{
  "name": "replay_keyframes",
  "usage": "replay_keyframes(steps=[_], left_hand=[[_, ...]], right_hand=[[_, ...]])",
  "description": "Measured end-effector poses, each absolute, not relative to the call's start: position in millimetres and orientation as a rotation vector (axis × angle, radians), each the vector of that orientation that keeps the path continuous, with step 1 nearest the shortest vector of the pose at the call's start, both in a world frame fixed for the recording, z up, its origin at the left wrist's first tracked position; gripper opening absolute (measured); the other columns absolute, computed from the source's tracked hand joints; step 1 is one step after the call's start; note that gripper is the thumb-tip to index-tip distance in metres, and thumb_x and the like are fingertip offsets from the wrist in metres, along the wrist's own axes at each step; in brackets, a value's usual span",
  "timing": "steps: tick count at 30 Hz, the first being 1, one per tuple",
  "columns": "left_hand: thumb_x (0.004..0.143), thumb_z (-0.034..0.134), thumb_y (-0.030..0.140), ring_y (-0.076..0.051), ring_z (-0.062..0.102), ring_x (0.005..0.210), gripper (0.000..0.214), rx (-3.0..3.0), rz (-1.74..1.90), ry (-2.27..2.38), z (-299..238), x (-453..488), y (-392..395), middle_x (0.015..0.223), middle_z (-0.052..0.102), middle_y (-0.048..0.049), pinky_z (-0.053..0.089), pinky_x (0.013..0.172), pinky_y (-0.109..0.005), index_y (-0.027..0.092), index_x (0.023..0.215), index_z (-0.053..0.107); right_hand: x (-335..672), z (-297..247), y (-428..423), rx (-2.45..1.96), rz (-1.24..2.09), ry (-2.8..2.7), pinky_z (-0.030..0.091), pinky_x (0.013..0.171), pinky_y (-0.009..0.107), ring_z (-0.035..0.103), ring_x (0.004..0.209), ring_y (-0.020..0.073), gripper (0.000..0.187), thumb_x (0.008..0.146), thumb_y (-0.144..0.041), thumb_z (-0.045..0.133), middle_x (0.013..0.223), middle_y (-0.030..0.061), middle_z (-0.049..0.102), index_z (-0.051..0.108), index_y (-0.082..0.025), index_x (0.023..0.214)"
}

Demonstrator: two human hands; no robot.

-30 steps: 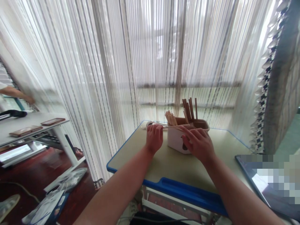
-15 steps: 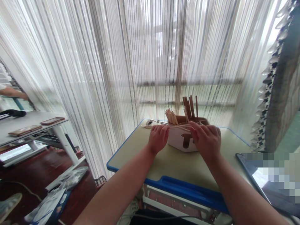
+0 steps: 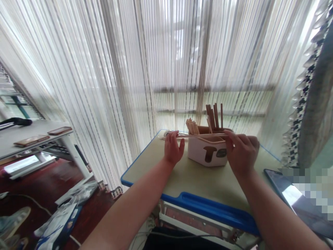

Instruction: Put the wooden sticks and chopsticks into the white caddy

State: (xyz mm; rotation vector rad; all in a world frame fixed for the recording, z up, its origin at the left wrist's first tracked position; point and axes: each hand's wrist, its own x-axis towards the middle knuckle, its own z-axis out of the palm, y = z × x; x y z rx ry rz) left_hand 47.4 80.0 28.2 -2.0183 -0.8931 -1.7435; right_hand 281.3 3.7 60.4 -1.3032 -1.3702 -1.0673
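Observation:
My right hand pinches the right end of some thin wooden sticks, held level across the top of a white holder. At their left end is my left hand, its thumb spread away from the fingers; the sticks reach to its fingertips. The holder has compartments and a brown mushroom shape on its front. Inside stand brown chopsticks and a bundle of pale sticks. Behind my left hand, partly hidden, lies a metal utensil with a pierced head.
The holder stands on a small blue-edged table. A tablet-like device is at the right. A striped sheer curtain hangs behind. At the left, a white table bears flat brown-framed pieces; bags lie on the floor.
My right hand has moved right, along with the sticks' right end, uncovering more of the holder's front. My left thumb has come away from the fingers. The view has shifted slightly.

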Motion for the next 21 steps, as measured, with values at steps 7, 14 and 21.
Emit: replay_keyframes(steps=[7,14,21], left_hand=[[0.091,0.043,0.030,-0.017,0.053,0.085,0.023,-2.079,-1.821,-0.865,24.1,49.5,84.6,0.095,0.051,-0.0093,0.050,0.075,-0.033,0.016,0.109,0.042],[0.087,0.051,0.036,-0.014,0.051,0.075,0.034,-2.097,-1.875,-0.798,23.0,49.1,84.1,0.094,0.049,-0.0075,0.049,0.069,-0.030,0.016,0.112,0.039],[0.087,0.051,0.045,-0.011,0.056,0.061,0.041,-2.285,-1.765,-0.942,17.8,49.6,84.2,0.074,0.056,0.0013,0.048,0.062,-0.025,0.017,0.114,0.039]], right_hand=[[287.0,56.1,9.2,-1.280,-1.016,-1.352,0.036,0.076,0.035,0.048,0.074,0.0209,0.030,0.090,-0.031,0.047,0.074,0.0050,0.064,0.068,-0.022,0.110],[287.7,56.8,10.8,-1.298,-0.970,-1.293,0.038,0.076,0.035,0.048,0.074,0.0212,0.030,0.089,-0.030,0.045,0.074,0.0066,0.065,0.070,-0.020,0.104],[287.4,58.2,12.4,-1.311,-0.891,-1.207,0.040,0.073,0.034,0.048,0.069,0.0190,0.033,0.090,-0.030,0.042,0.070,0.0064,0.061,0.071,-0.019,0.099]])
